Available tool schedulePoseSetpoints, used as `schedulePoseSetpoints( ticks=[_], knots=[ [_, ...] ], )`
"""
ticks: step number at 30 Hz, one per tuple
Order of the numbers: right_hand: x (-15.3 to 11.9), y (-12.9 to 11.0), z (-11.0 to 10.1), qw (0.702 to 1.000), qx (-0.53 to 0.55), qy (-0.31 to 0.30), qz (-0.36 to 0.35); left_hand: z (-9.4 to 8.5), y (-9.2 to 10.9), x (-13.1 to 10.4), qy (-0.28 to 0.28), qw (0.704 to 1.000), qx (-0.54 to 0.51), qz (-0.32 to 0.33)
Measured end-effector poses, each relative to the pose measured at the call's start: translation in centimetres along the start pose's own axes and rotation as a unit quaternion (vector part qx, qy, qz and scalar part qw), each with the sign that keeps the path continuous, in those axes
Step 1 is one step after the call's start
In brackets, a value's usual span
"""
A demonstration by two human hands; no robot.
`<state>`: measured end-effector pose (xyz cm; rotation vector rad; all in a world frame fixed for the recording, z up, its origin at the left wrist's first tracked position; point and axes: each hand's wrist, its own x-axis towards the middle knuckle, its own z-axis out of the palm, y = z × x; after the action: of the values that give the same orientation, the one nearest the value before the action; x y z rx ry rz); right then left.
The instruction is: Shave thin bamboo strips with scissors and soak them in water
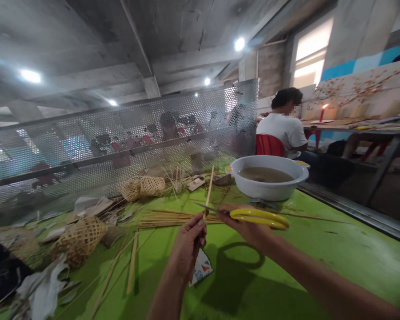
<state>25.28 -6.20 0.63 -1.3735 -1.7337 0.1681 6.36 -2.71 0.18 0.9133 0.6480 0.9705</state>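
Observation:
My left hand (pixel 190 238) is closed on a thin bamboo strip (pixel 210 186), which stands nearly upright above the fingers. My right hand (pixel 242 224) grips a pair of scissors (pixel 258 216) near the blades, its yellow handle loops pointing right. The dark blade lies across the strip just above my left fingers. Below my left hand is a white printed scrap (pixel 202 266), partly hidden by the hand. Behind both hands lies a bundle of bamboo strips (pixel 163 218) on the green table (pixel 303 275).
A white basin (pixel 270 189) of murky water stands at the back right. Woven bamboo pieces (pixel 82 238), paper scraps (pixel 42 284) and loose strips cover the left side. A perforated metal panel (pixel 120 164) borders the back. A seated person (pixel 282 126) is beyond the basin.

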Motion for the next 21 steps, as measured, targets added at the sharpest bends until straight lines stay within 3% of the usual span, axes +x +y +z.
schedulePoseSetpoints(
  ticks=[3, 9, 14, 19, 21],
  knots=[
    [-0.03, -0.14, 0.05, 0.998, -0.009, -0.049, -0.036, -0.3, -0.11, 0.27, -0.002, 1.0, -0.005, -0.005],
    [0.25, 0.1, -0.34, 1.0, -0.031, -0.001, 0.001, -0.35, -0.05, 0.18, -0.009, 1.0, -0.002, -0.012],
    [-0.01, -0.41, -0.07, 0.997, 0.016, -0.076, -0.016, -0.75, -0.02, 0.56, 0.004, 1.0, -0.01, -0.01],
    [0.21, -0.05, -0.58, 0.999, -0.032, -0.001, 0.005, -0.31, 0.14, 0.15, -0.016, 1.0, -0.005, -0.02],
    [0.14, 0.0, -0.45, 1.0, -0.028, -0.012, 0.001, -0.28, 0.14, 0.12, -0.013, 1.0, -0.013, -0.02]
  ],
)
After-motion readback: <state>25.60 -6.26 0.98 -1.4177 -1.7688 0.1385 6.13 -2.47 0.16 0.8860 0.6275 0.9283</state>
